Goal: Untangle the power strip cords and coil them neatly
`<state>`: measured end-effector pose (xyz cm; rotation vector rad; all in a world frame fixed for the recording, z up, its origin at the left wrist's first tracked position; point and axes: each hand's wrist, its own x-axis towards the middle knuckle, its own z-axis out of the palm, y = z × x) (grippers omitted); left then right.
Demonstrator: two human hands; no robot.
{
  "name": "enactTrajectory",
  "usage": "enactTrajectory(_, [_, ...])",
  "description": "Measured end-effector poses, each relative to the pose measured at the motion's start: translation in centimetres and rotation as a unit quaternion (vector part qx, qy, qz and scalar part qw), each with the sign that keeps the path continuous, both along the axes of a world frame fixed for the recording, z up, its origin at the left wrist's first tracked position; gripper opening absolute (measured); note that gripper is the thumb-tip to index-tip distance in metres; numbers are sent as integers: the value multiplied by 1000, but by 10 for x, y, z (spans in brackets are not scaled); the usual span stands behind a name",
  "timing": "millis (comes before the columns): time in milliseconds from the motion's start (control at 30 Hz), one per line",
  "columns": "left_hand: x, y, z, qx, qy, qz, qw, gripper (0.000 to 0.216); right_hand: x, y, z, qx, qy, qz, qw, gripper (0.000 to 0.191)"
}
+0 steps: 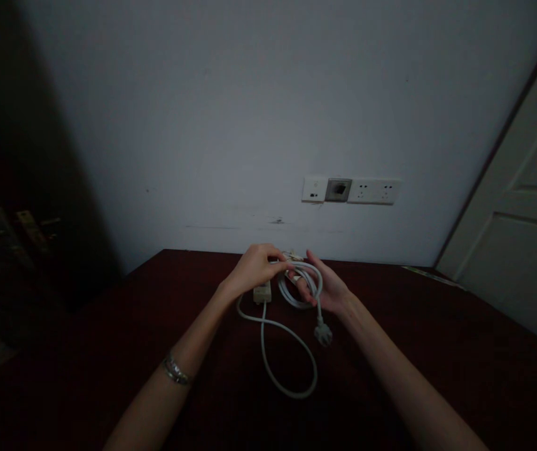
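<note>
A white power cord (291,299) is looped in a coil around the fingers of my right hand (327,285), which is closed on it. My left hand (259,269) pinches the cord at the upper left of the coil. From the coil the cord's plug (323,334) hangs down, prongs towards me. Beneath my left hand lies the end of a white power strip (262,293), mostly hidden by that hand. Out of the strip a loose loop of the same cord spreads over the tabletop towards me.
The dark red table (193,401) reaches back to a pale wall (178,125). White wall sockets (374,191) and a grey outlet plate (338,190) are set above its back edge. A thin strip (432,277) lies at the back right, near a white door (522,207).
</note>
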<state>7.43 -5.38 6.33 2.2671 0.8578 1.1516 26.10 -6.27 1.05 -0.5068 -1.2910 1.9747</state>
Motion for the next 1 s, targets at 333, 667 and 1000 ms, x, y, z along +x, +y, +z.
enactTrajectory(333, [-7,13,-6,72,50,56,995,20,-6,-11,17,29,47,5,998,61])
enactTrajectory(667, [-9,16,-8,131,91,48,986,22,-7,-9,17,3,109,10,994,45])
enactTrajectory(1000, [-12,28,-13,-53,26,-36,998,31,4,-7,12,17,171,42,984,44])
